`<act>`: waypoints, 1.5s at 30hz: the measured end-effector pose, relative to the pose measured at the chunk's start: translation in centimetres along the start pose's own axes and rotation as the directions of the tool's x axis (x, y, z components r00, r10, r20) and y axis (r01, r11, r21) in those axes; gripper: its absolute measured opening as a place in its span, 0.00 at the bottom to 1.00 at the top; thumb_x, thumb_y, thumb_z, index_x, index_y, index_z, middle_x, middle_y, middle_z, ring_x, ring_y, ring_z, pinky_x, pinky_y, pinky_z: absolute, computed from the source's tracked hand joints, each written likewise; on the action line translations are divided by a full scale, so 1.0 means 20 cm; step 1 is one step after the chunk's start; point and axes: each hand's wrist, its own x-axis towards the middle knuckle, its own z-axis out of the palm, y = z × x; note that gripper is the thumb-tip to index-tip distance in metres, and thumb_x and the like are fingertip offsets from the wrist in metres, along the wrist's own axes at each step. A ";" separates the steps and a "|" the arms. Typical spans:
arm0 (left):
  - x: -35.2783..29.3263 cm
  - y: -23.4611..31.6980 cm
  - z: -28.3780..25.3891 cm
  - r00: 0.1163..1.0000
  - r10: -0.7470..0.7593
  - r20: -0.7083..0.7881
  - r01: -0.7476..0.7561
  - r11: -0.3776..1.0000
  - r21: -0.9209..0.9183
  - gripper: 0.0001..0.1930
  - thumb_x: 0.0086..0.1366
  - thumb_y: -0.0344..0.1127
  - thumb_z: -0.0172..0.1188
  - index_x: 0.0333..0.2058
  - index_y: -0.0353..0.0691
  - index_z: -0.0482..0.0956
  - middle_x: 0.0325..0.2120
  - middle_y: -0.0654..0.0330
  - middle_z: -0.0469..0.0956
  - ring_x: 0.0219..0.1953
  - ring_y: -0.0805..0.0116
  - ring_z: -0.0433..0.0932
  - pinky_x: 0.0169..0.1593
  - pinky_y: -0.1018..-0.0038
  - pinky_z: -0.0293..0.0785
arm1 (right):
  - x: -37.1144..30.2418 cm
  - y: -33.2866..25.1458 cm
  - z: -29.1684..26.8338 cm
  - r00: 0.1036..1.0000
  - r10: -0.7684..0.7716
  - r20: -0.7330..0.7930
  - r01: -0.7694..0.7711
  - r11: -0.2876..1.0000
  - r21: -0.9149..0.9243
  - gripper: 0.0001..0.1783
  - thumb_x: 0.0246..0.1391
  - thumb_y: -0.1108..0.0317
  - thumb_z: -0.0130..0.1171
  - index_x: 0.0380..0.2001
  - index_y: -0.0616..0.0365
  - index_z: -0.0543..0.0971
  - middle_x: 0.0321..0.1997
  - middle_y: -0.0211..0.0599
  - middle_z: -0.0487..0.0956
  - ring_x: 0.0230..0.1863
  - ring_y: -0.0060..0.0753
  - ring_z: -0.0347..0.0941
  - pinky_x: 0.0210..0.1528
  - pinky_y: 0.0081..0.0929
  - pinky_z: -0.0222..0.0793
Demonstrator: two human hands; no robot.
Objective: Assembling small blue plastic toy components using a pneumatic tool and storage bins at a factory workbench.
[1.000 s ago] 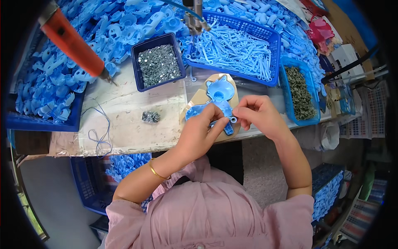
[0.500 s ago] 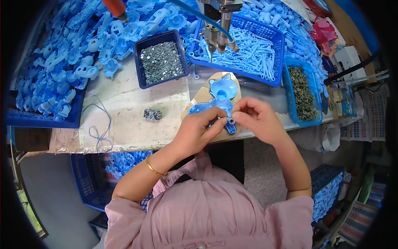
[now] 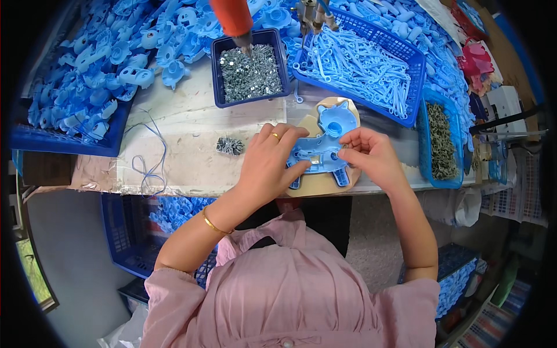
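A light-blue, animal-shaped plastic half shell (image 3: 337, 120) lies hollow side up on a tan holder (image 3: 314, 122) near the table's front edge. My left hand (image 3: 268, 155) rests at the shell's left side, thumb and fingers spread apart, the tips touching or just over its rim. At the shell's right edge, my right hand (image 3: 372, 158) has thumb and fingertips pinched together. Whatever sits between those tips is hidden. Inside the shell's body, a small pale rectangular piece (image 3: 315, 159) shows near my left thumb.
Behind stand a dark-blue bin of small metal parts (image 3: 249, 72) and a blue basket of ring-ended sticks (image 3: 360, 69). An orange-handled tool (image 3: 232, 17) and a metal machine head (image 3: 313, 20) hang overhead. A blue tray of screws (image 3: 439, 142) is right; a small metal-looking cluster (image 3: 230, 146) lies left.
My hands have parted from where they met over a small ring-ended piece. My left hand now spreads at the shell's left; my right pinches at its right edge. The whole view has shifted.
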 end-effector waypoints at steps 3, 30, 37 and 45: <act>-0.01 -0.01 0.03 0.999 -0.008 -0.040 0.009 1.000 0.007 0.22 0.51 0.35 0.69 0.45 0.41 0.77 0.39 0.57 0.77 0.40 0.53 0.73 0.46 0.62 0.70 | 0.01 0.01 0.02 1.000 -0.002 -0.020 0.002 1.000 -0.012 0.11 0.52 0.76 0.67 0.40 0.63 0.80 0.32 0.28 0.81 0.31 0.13 0.74 0.34 0.14 0.70; -0.02 0.03 0.08 0.999 0.039 -0.039 -0.031 0.981 0.194 0.04 0.52 0.34 0.68 0.28 0.48 0.83 0.40 0.68 0.77 0.41 0.65 0.73 0.42 0.68 0.68 | 0.19 -0.21 -0.03 0.912 0.045 0.407 0.232 0.763 -0.604 0.13 0.40 0.74 0.69 0.33 0.57 0.80 0.32 0.39 0.82 0.37 0.41 0.80 0.39 0.37 0.73; -0.01 0.04 0.08 0.998 0.052 -0.030 -0.041 0.956 0.290 0.05 0.52 0.35 0.69 0.29 0.48 0.84 0.41 0.68 0.78 0.42 0.64 0.74 0.43 0.67 0.69 | 0.15 -0.14 -0.02 0.890 -0.303 0.339 0.453 0.523 -0.722 0.11 0.38 0.72 0.72 0.28 0.59 0.81 0.29 0.39 0.76 0.30 0.44 0.75 0.34 0.41 0.68; -0.01 0.06 0.08 0.999 0.047 0.007 -0.045 0.888 0.458 0.02 0.53 0.35 0.66 0.26 0.48 0.82 0.40 0.68 0.78 0.42 0.66 0.74 0.43 0.67 0.68 | 0.15 -0.23 0.05 0.970 0.009 0.241 0.215 0.420 -0.882 0.09 0.43 0.70 0.69 0.30 0.56 0.82 0.38 0.41 0.81 0.38 0.48 0.79 0.40 0.41 0.73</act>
